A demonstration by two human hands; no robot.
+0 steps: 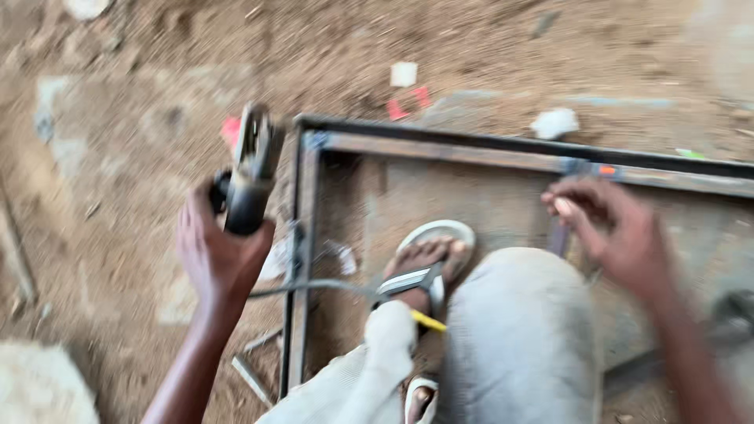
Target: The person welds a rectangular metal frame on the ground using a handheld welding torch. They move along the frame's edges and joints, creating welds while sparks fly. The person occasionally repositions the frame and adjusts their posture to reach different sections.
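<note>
One grinder stands upright in the left hand, fingers wrapped round its dark body, just outside the left edge of one metal frame lying on the dirt ground. Bare ground lies open to the left. The right hand, fingers curled and holding nothing clear, hovers near the frame's far bar. One sandalled foot rests inside the frame.

An angle grinder is held left of a metal frame laid on the ground; a sandalled foot is placed inside it.
</note>
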